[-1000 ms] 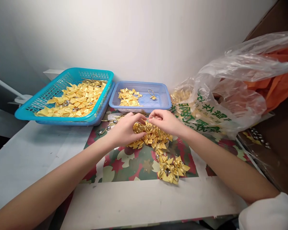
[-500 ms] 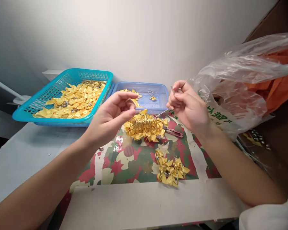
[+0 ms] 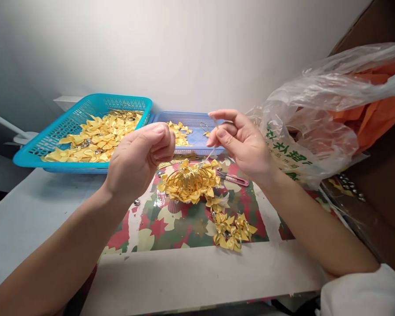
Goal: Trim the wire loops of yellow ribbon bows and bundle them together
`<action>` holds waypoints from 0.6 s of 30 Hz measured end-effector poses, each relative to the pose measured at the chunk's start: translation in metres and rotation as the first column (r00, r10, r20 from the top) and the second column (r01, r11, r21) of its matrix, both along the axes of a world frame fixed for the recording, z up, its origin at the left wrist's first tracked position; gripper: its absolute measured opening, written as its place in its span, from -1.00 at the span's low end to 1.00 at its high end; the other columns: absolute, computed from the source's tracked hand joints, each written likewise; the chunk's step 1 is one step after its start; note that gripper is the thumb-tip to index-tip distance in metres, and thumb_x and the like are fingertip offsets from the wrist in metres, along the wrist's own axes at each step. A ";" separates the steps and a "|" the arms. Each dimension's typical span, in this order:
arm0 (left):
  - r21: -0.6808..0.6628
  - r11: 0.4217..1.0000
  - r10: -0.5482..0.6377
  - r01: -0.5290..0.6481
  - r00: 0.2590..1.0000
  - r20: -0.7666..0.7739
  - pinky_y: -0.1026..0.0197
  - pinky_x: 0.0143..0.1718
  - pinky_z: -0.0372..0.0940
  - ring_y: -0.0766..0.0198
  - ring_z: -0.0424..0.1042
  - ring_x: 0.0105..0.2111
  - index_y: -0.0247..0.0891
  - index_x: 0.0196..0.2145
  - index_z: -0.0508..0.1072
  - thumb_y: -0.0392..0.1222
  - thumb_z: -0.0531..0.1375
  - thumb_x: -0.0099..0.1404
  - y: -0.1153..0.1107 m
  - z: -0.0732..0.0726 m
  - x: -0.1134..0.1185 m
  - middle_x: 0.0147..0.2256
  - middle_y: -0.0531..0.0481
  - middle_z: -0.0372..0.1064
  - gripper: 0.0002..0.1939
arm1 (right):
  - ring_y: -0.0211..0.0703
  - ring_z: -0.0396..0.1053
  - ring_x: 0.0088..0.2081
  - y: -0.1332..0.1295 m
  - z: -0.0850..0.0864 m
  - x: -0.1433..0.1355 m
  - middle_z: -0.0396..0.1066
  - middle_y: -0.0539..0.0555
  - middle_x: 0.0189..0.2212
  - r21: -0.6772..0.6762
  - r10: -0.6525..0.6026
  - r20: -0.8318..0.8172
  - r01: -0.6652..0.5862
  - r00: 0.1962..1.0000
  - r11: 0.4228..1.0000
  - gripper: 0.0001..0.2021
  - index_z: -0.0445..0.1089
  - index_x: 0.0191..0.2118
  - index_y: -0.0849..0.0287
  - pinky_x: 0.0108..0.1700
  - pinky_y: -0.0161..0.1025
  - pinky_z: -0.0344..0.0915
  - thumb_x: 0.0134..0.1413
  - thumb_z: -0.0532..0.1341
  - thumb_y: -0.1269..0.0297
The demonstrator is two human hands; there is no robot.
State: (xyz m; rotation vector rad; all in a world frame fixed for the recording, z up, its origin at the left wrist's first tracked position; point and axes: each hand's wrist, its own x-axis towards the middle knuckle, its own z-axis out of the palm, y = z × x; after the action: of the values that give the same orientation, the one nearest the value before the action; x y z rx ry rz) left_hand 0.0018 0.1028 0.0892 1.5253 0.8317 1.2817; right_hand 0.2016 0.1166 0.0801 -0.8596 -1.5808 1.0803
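A bundle of yellow bows on gold rings (image 3: 190, 181) hangs together just above the patterned mat (image 3: 184, 224), below and between my hands. My left hand (image 3: 143, 156) is closed in a fist at the bundle's upper left; what its fingers hold is hidden. On the other side, my right hand (image 3: 235, 138) pinches a thin whitish strand (image 3: 211, 152), which runs down toward the bundle. A smaller cluster of yellow bows and rings (image 3: 232, 230) lies nearer the front of the mat. Right of the bundle is a pink and dark snipping tool (image 3: 233, 178).
A teal basket (image 3: 29, 159) full of yellow bows stands at the left. Behind my hands sits a blue basket (image 3: 184, 115) with more bows and a ring. A clear plastic bag (image 3: 316, 131) with orange material is at the right.
My left hand has closed from a looser curl. My right hand has shifted left with the strand. The bundle has moved slightly left, and gold wires behind it now show.
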 end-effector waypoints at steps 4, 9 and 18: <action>0.004 1.000 0.030 -0.030 0.984 -0.173 0.21 -0.55 0.00 0.35 0.02 -0.56 -0.18 -0.61 0.04 -0.20 0.32 0.10 -0.005 -0.001 0.008 -0.56 0.12 0.00 -0.54 | -0.19 0.44 -0.16 -0.006 0.001 -0.012 0.42 -0.01 -0.32 0.015 0.050 -0.006 -0.050 0.999 0.999 -0.85 0.35 -0.22 0.06 -0.09 -0.16 0.41 0.20 0.23 0.13; 0.100 0.991 0.117 -0.089 0.941 -0.317 0.25 -0.60 0.03 0.41 0.02 -0.62 -0.17 -0.57 0.12 -0.18 0.32 0.12 0.000 -0.015 0.015 -0.61 0.19 -0.07 -0.61 | -0.18 0.42 -0.10 0.000 -0.003 -0.022 0.44 0.00 -0.26 0.092 0.126 -0.008 -0.125 0.992 0.988 -0.89 0.37 -0.26 0.05 -0.05 -0.14 0.39 0.23 0.20 0.16; 0.098 0.980 0.196 -0.174 0.937 -0.290 0.25 -0.51 0.23 0.29 0.43 -0.43 -0.18 -0.60 -0.06 -0.16 0.35 0.11 0.013 -0.028 0.013 -0.46 -0.01 0.44 -0.44 | -0.20 0.30 -0.41 -0.044 -0.034 -0.017 0.41 0.00 -0.48 0.297 -0.218 0.515 0.066 0.829 0.953 -0.77 0.31 -0.49 0.12 -0.31 -0.18 0.20 0.10 0.28 0.18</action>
State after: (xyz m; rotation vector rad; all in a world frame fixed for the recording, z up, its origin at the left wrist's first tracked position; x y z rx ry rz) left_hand 0.0145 0.1153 0.0608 1.7596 1.1582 1.2410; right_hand 0.1844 0.0729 0.0466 -1.1414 -2.0344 0.5061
